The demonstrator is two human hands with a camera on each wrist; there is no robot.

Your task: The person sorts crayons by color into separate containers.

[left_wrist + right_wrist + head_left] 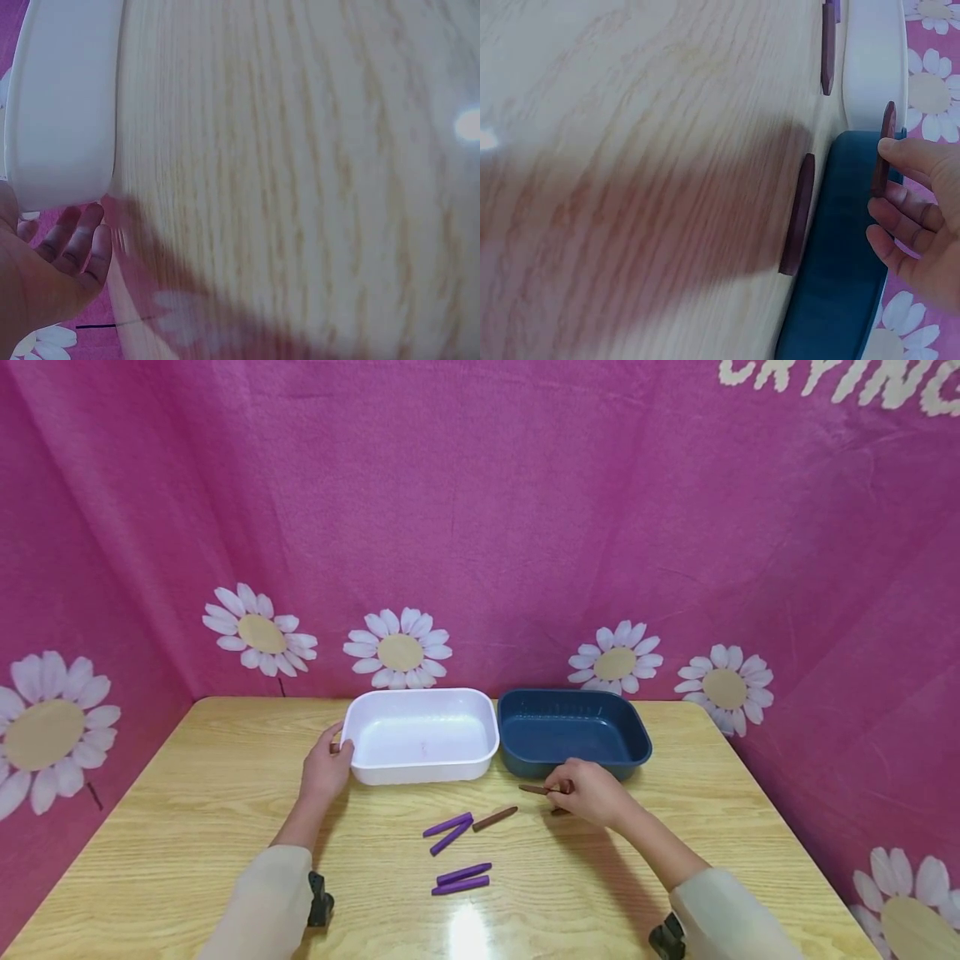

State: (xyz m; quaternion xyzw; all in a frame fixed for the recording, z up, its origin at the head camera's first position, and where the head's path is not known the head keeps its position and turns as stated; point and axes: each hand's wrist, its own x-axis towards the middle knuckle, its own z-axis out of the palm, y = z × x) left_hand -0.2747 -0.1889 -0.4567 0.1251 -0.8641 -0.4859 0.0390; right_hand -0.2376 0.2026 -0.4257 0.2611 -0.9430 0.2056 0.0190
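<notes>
My left hand [326, 768] rests against the left end of the white tub [420, 737], fingers loosely curled round its corner. The left wrist view adds what the head view can't: the fingers [75, 244] sit just under the tub's rounded wall [64, 112], relaxed, not pinching anything.

Off to the right of that hand, loose on the tabletop [187, 793]: four purple crayons [448, 832] in two pairs, and one brown crayon [495, 817] just past them.

My right hand [592, 793] is clamped on a brown crayon [538, 789], pinched between thumb and fingertips, right in front of the blue tub [573, 732]. The head view shows it as a stub poking left from the hand; the right wrist view shows its full length [883, 150] held up against the blue tub's rim. That view also shows another brown crayon [798, 214] flat on the tabletop, just beside the blue tub's wall [832, 262], below the hand. In the head view it's mostly hidden.
</notes>
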